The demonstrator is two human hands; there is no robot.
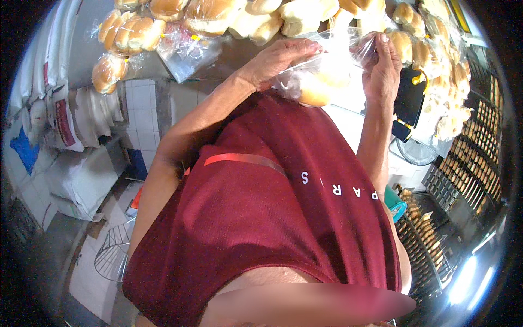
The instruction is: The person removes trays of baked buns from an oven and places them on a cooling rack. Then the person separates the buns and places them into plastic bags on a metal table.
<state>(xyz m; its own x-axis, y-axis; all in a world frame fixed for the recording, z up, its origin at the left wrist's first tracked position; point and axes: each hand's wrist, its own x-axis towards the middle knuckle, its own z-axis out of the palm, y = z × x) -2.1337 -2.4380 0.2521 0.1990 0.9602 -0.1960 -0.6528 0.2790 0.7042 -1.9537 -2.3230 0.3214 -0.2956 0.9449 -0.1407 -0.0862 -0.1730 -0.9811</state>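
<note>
A clear plastic bag (288, 81) with bread rolls (314, 95) inside is held up between my hands, in front of my maroon shirt. My left hand (282, 59) pinches the left side of its mouth. On the other side, my right hand (383, 65) grips the plastic between thumb and fingers. Strong light washes out the middle of the bag, so how many rolls it holds is unclear. Unwrapped-looking rolls (302, 18) lie just beyond my hands. Bagged rolls closed with yellow tape (139, 34) rest to the left on the table.
A black device with yellow parts (410, 98) stands right of my right wrist. More bagged bread (441, 61) is heaped behind it. Racks of bread (476, 151) line the right side. Stacked sacks (61, 110) and a white block-shaped bundle (83, 180) are at left.
</note>
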